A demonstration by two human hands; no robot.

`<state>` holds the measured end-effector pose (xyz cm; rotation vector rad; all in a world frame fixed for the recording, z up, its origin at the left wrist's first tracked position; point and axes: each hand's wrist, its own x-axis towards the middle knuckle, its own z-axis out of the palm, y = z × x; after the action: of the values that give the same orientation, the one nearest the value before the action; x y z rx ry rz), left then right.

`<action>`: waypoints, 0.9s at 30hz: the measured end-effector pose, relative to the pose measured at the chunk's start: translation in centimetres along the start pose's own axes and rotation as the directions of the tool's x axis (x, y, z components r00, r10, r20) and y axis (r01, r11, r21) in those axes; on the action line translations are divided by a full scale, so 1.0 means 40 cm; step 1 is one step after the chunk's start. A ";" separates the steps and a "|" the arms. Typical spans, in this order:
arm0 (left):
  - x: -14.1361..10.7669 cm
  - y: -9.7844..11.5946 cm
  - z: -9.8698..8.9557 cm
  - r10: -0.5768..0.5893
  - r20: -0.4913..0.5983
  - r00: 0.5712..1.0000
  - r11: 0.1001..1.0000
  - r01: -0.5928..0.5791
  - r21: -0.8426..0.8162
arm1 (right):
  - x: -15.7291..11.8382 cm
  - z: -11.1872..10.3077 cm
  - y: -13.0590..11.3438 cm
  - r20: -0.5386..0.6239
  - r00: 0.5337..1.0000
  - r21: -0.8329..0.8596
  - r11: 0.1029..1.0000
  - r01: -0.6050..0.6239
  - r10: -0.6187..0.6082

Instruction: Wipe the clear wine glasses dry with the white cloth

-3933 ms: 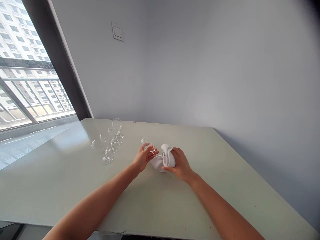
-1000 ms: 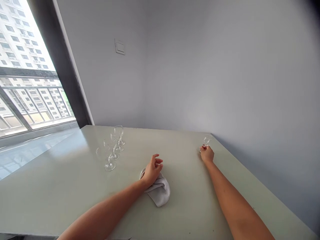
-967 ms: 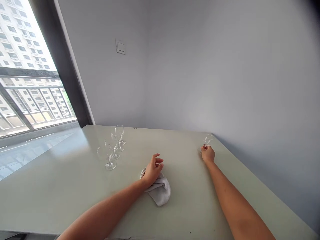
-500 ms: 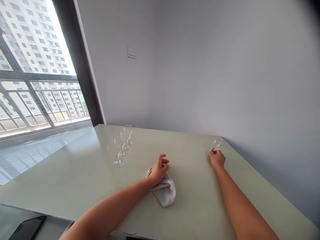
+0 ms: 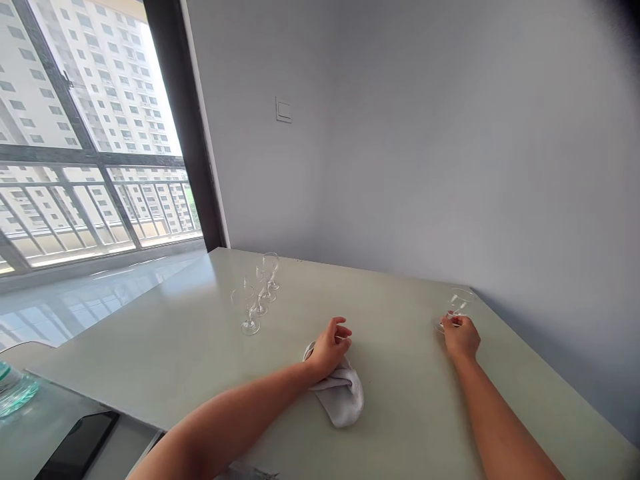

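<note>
My right hand (image 5: 461,337) is at the far right of the table, its fingers closed around the stem of a clear wine glass (image 5: 459,299). The bowl shows above the fingers, and part of the foot appears at their left, close to the tabletop. In the middle, my left hand (image 5: 331,348) rests on a crumpled grey-white cloth (image 5: 345,403). Its fingers are loosely bent and apart, with nothing between them. Several more clear stemmed glasses (image 5: 251,325) stand upright in a slanting row, left of and beyond my left hand.
The pale glossy table (image 5: 400,400) meets a grey wall (image 5: 425,147) at the back and right. On a lower surface at left lie a dark phone (image 5: 77,445) and a greenish glass object (image 5: 17,390), cut off by the frame. A window with railing (image 5: 95,160) is beyond.
The view has turned a little to the left, so everything sits further right and the greenish glass object has come in. Both hands stay in place, the right still on its wine glass.
</note>
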<state>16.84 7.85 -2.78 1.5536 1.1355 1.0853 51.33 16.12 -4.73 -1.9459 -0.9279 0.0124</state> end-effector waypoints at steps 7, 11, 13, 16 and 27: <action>-0.005 0.054 -0.017 0.168 -0.230 0.959 0.967 -0.206 -0.149 | -0.147 -0.082 -0.054 -0.137 0.989 0.206 0.978 -0.033 0.062; -0.013 0.131 -0.041 0.291 -0.347 0.892 0.909 -0.370 -0.190 | -0.323 -0.127 -0.141 0.115 0.971 0.297 0.940 0.167 -0.209; -0.034 0.168 -0.060 0.293 -0.360 0.886 0.895 -0.387 -0.223 | -0.411 -0.147 -0.201 0.306 0.883 0.355 0.903 0.241 -0.355; -0.089 0.195 -0.109 0.288 -0.394 0.872 0.884 -0.401 -0.240 | -0.504 -0.166 -0.284 0.638 0.574 0.363 0.858 0.364 -0.513; -0.176 0.008 -0.400 -0.123 -0.818 0.562 0.990 0.121 -0.066 | -0.515 -0.104 -0.324 0.882 0.243 0.398 0.914 0.076 -0.404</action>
<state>0.12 3.53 -0.08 0.8867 1.8199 1.7962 30.43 3.94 0.15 -1.3338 -1.8997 1.2418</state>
